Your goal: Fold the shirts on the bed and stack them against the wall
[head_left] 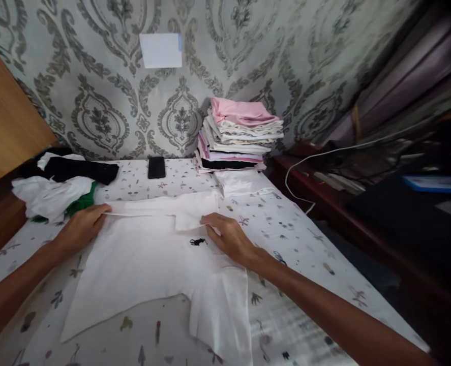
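Note:
A white shirt (141, 264) with a small dark emblem lies spread on a patterned bedsheet (286, 315), its far part folded over. My left hand (84, 226) pinches the fold at its left end. Near the emblem, my right hand (231, 239) grips the folded edge between thumb and fingers. One sleeve of the shirt extends toward the near edge of the view.
A tall stack of folded clothes (244, 137) stands against the wall, a folded white cloth (240, 183) before it. Loose clothes (53, 195) lie at left, a black phone (156, 168) near the wall. A cable (286, 175) hangs over the dark red furniture (324, 198) at right.

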The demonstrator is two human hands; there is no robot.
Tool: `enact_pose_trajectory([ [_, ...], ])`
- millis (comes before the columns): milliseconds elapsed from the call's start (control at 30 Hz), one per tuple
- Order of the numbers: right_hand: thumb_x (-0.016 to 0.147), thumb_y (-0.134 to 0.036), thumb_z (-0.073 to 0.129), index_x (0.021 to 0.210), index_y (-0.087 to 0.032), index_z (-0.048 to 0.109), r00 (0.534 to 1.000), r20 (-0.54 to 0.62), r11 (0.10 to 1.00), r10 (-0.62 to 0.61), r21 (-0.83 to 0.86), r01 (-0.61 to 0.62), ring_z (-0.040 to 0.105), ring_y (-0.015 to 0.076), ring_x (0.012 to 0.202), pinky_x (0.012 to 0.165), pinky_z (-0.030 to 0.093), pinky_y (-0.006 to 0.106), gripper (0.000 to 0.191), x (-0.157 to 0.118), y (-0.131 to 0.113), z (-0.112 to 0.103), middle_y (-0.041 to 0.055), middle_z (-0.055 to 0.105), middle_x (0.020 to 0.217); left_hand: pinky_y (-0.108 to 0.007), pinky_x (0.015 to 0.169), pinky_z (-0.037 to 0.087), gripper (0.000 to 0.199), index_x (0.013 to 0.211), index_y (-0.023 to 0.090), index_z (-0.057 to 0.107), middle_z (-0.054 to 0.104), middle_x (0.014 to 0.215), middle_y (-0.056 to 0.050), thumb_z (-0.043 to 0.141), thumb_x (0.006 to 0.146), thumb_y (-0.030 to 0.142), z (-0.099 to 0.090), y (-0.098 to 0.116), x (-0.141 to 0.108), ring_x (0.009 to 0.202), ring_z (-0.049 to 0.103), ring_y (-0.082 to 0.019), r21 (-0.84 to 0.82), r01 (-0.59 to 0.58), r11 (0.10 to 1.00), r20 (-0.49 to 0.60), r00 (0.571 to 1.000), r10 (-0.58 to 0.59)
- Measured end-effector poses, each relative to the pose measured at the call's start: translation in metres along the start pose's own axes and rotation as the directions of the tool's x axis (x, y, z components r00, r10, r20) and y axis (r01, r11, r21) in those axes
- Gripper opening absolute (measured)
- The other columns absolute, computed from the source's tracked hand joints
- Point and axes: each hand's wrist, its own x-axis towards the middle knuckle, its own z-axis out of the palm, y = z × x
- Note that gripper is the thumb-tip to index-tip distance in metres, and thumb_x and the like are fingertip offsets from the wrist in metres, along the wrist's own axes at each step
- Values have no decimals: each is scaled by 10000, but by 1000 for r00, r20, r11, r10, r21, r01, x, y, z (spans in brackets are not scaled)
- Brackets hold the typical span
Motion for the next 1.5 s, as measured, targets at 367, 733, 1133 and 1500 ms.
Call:
enact_pose_trajectory([
  [367,908,-198,506,951,-206,730,992,124,1000,-16,-7,16,687,207,846,771,514,310,228,-3,-9,-8,65,747,932,-460,932,511,373,981,271,701,742,1070,-64,421,779,410,-12,12,19,1016,670,-320,130,-88,988,87,993,77],
  [733,970,-298,449,970,-183,684,841,-97,781,532,-330,-531,645,189,852,636,385,251,261,83,41,-21,60,734,948,-332,753,465,380,977,208,642,713,950,-61,358,881,441,-1,48,53,847,645,-241,0,56,998,100,993,-56],
  [1133,917,-207,473,1035,-184,662,817,-59,693,574,-497,-522,659,299,975,749,461,345,224,105,64,-3,140,710,1029,-331,770,477,259,1038,209,592,619,924,-63,398,891,297,20,7,45,924,604,-234,106,134,985,12,991,-136],
  [1500,1003,-399,305,1446,-84,470,985,165,869,54,-493,35,385,300,1442,1180,330,438,567,104,82,44,186,457,1529,-361,860,469,283,904,179,601,630,1008,-122,480,936,433,21,16,56,1041,596,-291,216,273,937,1,960,-279],
])
